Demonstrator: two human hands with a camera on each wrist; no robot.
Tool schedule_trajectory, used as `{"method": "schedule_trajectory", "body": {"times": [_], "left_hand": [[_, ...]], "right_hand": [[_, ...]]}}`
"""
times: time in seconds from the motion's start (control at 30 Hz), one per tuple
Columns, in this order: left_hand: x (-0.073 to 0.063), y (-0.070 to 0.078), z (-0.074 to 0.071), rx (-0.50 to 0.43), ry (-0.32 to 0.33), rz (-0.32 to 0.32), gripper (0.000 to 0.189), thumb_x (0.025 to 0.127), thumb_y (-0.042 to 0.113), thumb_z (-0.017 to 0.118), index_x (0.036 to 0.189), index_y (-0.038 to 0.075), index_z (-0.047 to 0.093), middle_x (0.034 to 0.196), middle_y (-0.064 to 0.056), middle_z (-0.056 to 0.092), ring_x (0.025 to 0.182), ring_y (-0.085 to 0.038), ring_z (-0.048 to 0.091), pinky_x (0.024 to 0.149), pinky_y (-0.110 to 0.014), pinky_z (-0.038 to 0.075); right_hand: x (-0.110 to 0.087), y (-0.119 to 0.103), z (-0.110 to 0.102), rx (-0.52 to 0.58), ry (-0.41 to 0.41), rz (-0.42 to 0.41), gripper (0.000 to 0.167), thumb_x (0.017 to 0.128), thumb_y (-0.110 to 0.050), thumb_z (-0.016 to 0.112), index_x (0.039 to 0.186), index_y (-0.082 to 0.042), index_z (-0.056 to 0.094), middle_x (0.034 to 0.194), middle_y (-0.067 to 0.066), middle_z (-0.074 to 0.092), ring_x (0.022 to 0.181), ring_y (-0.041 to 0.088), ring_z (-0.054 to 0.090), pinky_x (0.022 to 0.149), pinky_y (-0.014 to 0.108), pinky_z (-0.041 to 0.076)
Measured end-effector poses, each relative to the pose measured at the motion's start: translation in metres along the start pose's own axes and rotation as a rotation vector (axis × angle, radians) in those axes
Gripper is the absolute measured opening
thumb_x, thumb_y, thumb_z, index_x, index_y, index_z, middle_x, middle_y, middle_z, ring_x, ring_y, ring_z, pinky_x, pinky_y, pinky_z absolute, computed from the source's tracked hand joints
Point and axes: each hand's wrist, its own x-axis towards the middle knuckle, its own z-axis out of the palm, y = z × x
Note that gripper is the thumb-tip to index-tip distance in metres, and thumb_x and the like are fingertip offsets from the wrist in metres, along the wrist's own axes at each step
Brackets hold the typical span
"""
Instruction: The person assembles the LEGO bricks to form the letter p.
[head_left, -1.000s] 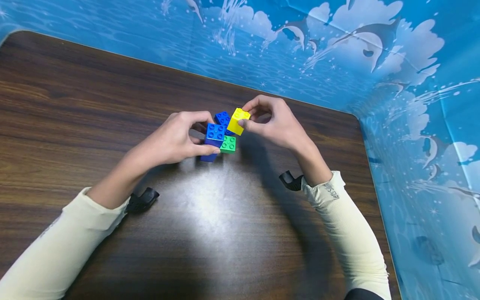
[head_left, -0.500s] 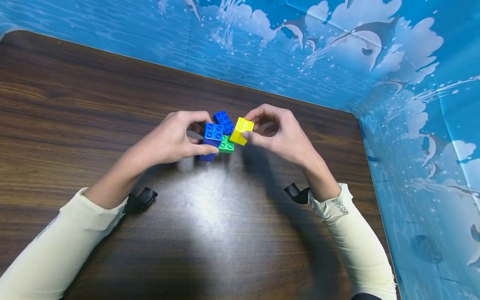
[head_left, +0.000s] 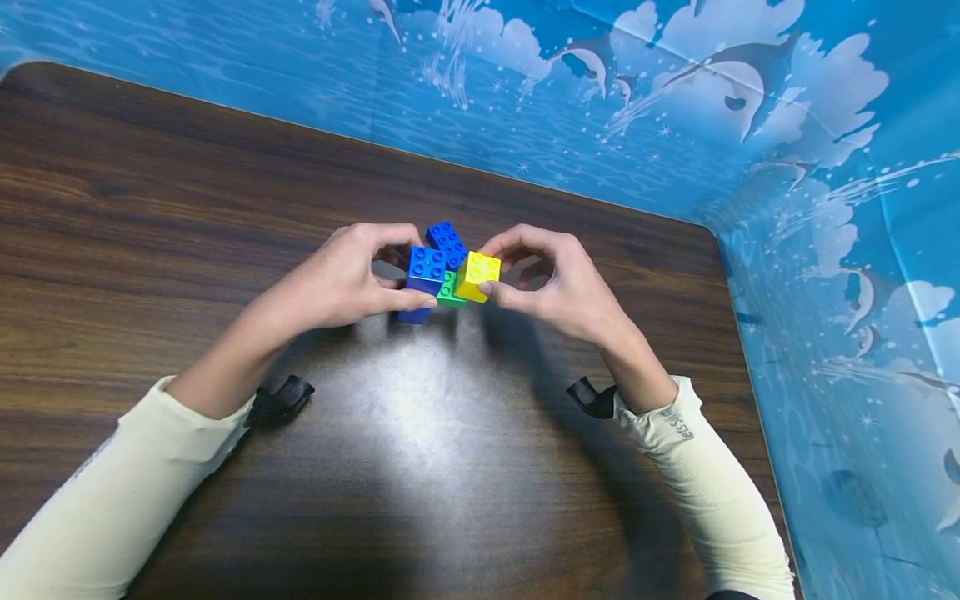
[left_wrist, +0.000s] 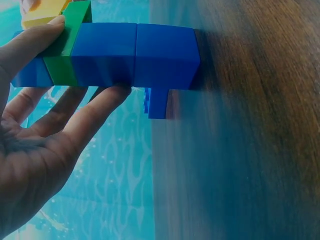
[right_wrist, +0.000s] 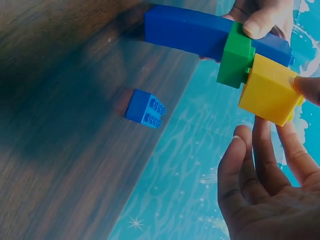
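Observation:
My left hand (head_left: 341, 279) grips an upright stack of blue bricks (head_left: 427, 265), thumb on the near side. Between them a green brick (head_left: 447, 295) juts out to the right, its studs upward. My right hand (head_left: 570, 279) pinches a yellow brick (head_left: 477, 277) between thumb and fingers. That yellow brick sits over the jutting green end; in the right wrist view it is at the green studs, slightly tilted, and I cannot tell whether it is pressed on. The left wrist view shows the stack's blue foot (left_wrist: 167, 55) at the tabletop.
A loose blue brick (head_left: 446, 242) lies behind the stack on the dark wooden table (head_left: 225, 192). A blue sheet printed with dolphins (head_left: 487, 92) hangs along the table's back and right edges. Black wrist mounts (head_left: 283, 400) sit at both cuffs.
My right hand has brought the yellow brick toward me, from beside the loose blue brick to over the green brick's end. The left hand and the stack have hardly moved.

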Motion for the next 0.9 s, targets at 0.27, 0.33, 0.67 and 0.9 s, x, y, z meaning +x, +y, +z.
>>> {"method": "schedule_trajectory", "body": {"times": [0.27,0.33,0.67,0.9], "left_hand": [[0.0001,-0.0018,-0.0002,0.001,-0.004,-0.002,0.029,0.092,0.016,0.087,0.111,0.009,0.066,0.117,-0.015,0.071,0.112,-0.030,0.070,0.090,-0.043,0.068],[0.0003,-0.0021,-0.0004,0.005,-0.005,0.000,0.030,0.092,0.017,0.087,0.112,0.009,0.066,0.117,-0.015,0.072,0.112,-0.030,0.070,0.090,-0.042,0.068],[0.0017,-0.0025,-0.0003,0.015,-0.008,0.005,0.030,0.091,0.017,0.088,0.109,0.009,0.065,0.116,-0.014,0.072,0.111,-0.030,0.069,0.088,-0.042,0.068],[0.0017,-0.0033,0.0004,0.009,-0.008,0.007,0.030,0.091,0.018,0.088,0.110,0.009,0.066,0.115,-0.014,0.072,0.111,-0.029,0.070,0.088,-0.042,0.068]], "right_hand": [[0.0000,0.0015,0.0051,-0.029,0.003,-0.026,0.030,0.089,-0.011,0.083,0.119,-0.010,0.077,0.109,0.003,0.076,0.097,0.019,0.067,0.078,0.034,0.064],[0.0009,0.0016,0.0057,-0.032,0.006,-0.024,0.030,0.090,-0.012,0.084,0.119,-0.010,0.077,0.108,0.003,0.075,0.097,0.019,0.066,0.079,0.034,0.064],[0.0014,0.0052,0.0058,0.006,0.010,-0.003,0.029,0.090,-0.011,0.083,0.118,-0.009,0.078,0.104,0.005,0.076,0.095,0.021,0.068,0.078,0.031,0.065],[-0.0005,0.0069,0.0093,0.038,0.019,-0.006,0.030,0.090,-0.011,0.082,0.119,-0.006,0.076,0.104,0.007,0.074,0.094,0.022,0.066,0.076,0.028,0.064]]}}
